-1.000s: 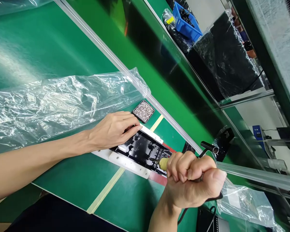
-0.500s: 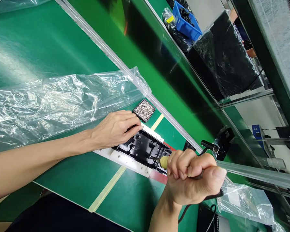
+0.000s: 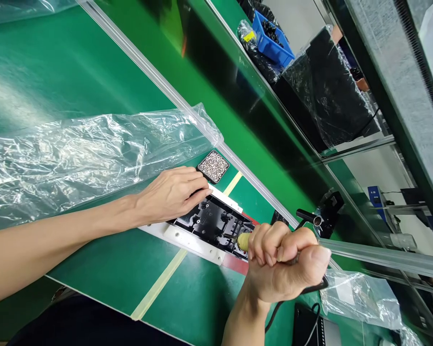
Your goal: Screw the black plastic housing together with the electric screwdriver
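Note:
My right hand [image 3: 286, 262] is wrapped round an electric screwdriver [image 3: 243, 241] with a yellowish nose and a black cable. Its bit points down into a black plastic housing [image 3: 212, 220], and the tip is hard to see against the dark surface. The housing lies in a long white fixture [image 3: 197, 244] on the green bench. Across the housing's other end, my left hand [image 3: 176, 192] rests with thumb and fingers closed at its edge, covering that part. Just beyond those fingers sits a small black tray [image 3: 213, 166] full of tiny screws.
A clear plastic bag [image 3: 104, 163] stretches along the bench left of the fixture. Behind runs a metal rail [image 3: 159, 81]. A black tubular holder [image 3: 308, 217] stands at right, near another plastic bag [image 3: 361, 295] and a black box [image 3: 315, 327]. A blue bin [image 3: 272, 41] is farther back.
The view has shifted slightly, moving the background a little left. Both hands keep their places, with the screwdriver still pointing into the housing.

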A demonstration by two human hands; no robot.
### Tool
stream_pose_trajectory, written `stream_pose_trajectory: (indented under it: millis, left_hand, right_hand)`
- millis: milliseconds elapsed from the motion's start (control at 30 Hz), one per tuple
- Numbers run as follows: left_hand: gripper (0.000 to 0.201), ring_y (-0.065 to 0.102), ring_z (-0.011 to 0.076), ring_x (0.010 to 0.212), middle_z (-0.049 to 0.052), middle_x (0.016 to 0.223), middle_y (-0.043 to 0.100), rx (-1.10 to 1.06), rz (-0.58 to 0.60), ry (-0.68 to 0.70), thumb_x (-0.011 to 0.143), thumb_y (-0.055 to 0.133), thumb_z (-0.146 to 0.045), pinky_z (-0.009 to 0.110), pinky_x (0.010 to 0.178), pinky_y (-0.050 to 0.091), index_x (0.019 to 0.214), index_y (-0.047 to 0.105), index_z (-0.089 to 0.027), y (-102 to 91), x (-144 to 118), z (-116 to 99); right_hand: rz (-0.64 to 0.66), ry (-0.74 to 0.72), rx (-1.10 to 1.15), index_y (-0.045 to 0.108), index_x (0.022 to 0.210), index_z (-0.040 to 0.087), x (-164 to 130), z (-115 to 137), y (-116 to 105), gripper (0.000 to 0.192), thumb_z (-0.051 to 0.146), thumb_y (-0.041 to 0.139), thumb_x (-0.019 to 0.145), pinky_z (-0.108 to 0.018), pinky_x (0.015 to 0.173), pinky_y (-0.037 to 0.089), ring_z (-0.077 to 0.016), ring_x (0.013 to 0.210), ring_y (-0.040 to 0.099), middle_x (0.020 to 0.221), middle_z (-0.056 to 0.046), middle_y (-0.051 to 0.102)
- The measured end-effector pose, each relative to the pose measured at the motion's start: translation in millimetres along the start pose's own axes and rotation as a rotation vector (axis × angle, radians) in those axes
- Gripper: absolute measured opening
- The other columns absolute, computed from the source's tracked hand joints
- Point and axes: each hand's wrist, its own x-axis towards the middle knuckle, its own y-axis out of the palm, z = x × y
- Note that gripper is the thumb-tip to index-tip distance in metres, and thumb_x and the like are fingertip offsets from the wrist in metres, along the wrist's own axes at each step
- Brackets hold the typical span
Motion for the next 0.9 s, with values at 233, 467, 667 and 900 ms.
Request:
stream_pose_trajectory:
  millis: [233, 467, 667, 900]
  left_hand:
    - [0.029, 0.052, 0.0173, 0.071, 0.001, 0.077, 0.06, 0.023, 0.011, 0.001, 0.11, 0.047, -0.027, 0.035, 0.073, 0.043, 0.087, 0.061, -0.016, 1.4, -1.2, 1.2]
    - [0.031, 0.053, 0.0176, 0.07, 0.002, 0.075, 0.061, 0.018, 0.016, -0.011, 0.11, 0.046, -0.029, 0.034, 0.073, 0.042, 0.086, 0.061, -0.017, 2.3, -1.1, 1.5]
    - [0.031, 0.051, 0.0166, 0.069, 0.001, 0.075, 0.06, 0.027, 0.012, 0.0, 0.11, 0.047, -0.027, 0.034, 0.072, 0.042, 0.084, 0.061, -0.016, 1.5, -0.8, 1.0]
    - [0.03, 0.049, 0.0159, 0.071, 0.0, 0.076, 0.057, 0.043, 0.029, 0.005, 0.11, 0.048, -0.025, 0.034, 0.073, 0.042, 0.085, 0.06, -0.015, 0.4, -1.3, 1.3]
  right_hand:
    - [-0.002, 0.011, 0.037, 0.029, 0.066, 0.018, -0.2, 0.3, -1.2, 0.05, 0.043, 0.037, 0.108, -0.014, 0.034, 0.031, -0.0055, 0.035, 0.022, 0.049, 0.007, 0.024]
    - [-0.015, 0.003, 0.042, 0.029, 0.066, 0.018, -1.6, 0.8, -1.5, 0.049, 0.042, 0.037, 0.108, -0.014, 0.034, 0.031, -0.0054, 0.035, 0.022, 0.048, 0.007, 0.024]
    - [0.008, -0.008, 0.041, 0.028, 0.066, 0.018, -2.2, 0.5, -4.7, 0.049, 0.042, 0.035, 0.109, -0.014, 0.035, 0.033, -0.0057, 0.035, 0.023, 0.049, 0.007, 0.025]
    - [-0.008, 0.006, 0.055, 0.029, 0.065, 0.018, -3.5, 1.3, -2.1, 0.051, 0.043, 0.038, 0.108, -0.015, 0.035, 0.032, -0.0058, 0.036, 0.023, 0.049, 0.007, 0.025]
